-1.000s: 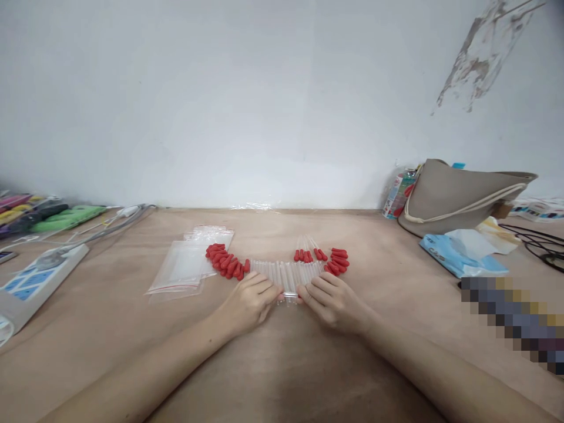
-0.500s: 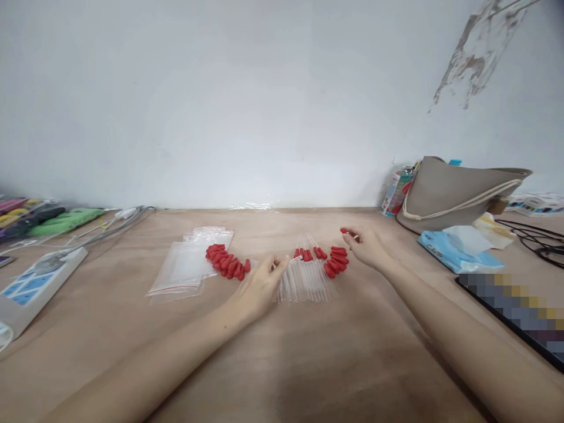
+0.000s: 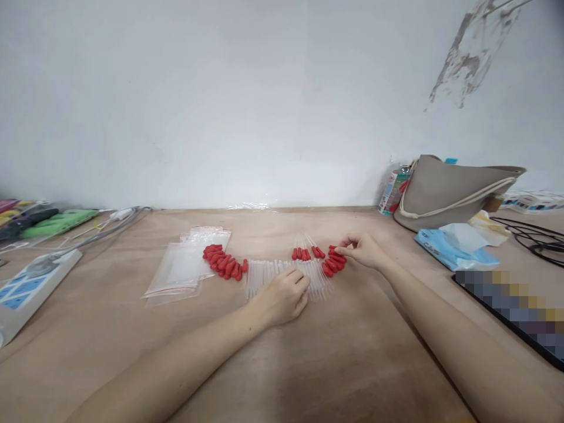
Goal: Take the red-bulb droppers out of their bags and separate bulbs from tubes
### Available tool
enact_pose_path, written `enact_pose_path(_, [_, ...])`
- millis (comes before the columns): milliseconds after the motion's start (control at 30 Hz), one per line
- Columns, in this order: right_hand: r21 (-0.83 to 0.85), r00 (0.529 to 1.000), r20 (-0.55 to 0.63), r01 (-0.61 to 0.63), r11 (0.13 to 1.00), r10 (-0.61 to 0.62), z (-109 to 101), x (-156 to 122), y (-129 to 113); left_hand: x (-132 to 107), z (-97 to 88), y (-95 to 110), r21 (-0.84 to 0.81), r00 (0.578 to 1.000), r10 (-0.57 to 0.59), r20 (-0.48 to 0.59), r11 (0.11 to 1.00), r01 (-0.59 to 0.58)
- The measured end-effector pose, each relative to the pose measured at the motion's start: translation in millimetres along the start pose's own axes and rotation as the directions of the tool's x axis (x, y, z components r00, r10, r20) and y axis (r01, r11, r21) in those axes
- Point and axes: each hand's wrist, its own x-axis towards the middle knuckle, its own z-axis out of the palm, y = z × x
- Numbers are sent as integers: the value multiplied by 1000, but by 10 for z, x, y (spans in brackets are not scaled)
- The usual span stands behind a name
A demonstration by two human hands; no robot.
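Note:
Slim clear glass dropper tubes [image 3: 264, 276] lie side by side in a row in the middle of the table. My left hand [image 3: 286, 296] rests over the right part of this row, fingers bent and pressed together; whatever is between them is hidden. Red rubber dropper bulbs [image 3: 333, 265] form a small curved pile at the row's right end. There my right hand [image 3: 361, 249] pinches a bulb at the top of the pile between thumb and forefinger. Behind the row lie several droppers [image 3: 302, 254] with red bulbs fitted on their tubes. A larger heap of red bulbs [image 3: 224, 263] lies left.
Clear zip bags [image 3: 176, 270] are stacked left of the bulb heap. A white power strip [image 3: 39, 288] with cables stands far left. On the right are a grey bag [image 3: 453, 194], a bottle [image 3: 392, 191], a blue tissue pack [image 3: 449, 249] and a dark-edged blurred slab [image 3: 506, 311].
My left hand has come nearer and to the right, down over the tubes. My right hand has lowered onto the right bulb pile. The view has shifted slightly.

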Motion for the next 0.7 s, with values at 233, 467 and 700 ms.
enact_pose_path(233, [-32,991,-100,-97,995,94,-20,-13,-95,-218,-151,-107,-80,996,-43,-73,996,37])
enact_pose_path(467, [-169,985,-18,-175,970,174,93,253,-270,-513,-186,-247,-121,977,-156,-145,983,139])
enact_pose_path(700, [-198,990,98,-85,977,106,393,500,-499,-526,-123,-244,-187,966,-219,-138,963,192])
